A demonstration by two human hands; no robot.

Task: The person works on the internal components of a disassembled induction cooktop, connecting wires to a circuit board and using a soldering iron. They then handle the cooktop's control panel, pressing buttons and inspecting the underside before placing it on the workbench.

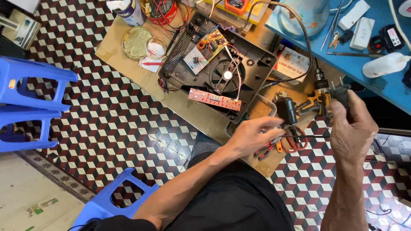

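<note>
Screwdriver shaft (309, 136), thin and dark, runs level between my two hands at about four o'clock in the view. My right hand (352, 128) is closed around a black power plug (341, 92), prongs up, and the shaft's far end seems tucked under the same grip; I cannot tell how tightly. My left hand (256, 133) reaches in with fingers loosely curled, the tips meeting the shaft's near end, probably to steady it. Just below lie red-handled pliers (267, 149), and at twelve o'clock from the shaft sits a yellow and black cordless drill (308, 105), close enough to grab. Toward eleven o'clock, an opened black appliance base (218, 64) lies on a cardboard sheet (128, 64) with its fan, wiring and red circuit board (214, 99) exposed. The floor is checkered tile (107, 119). Blue plastic stools (30, 102) stand at nine o'clock, and a blue table (376, 68) of tools is at one o'clock.
</note>
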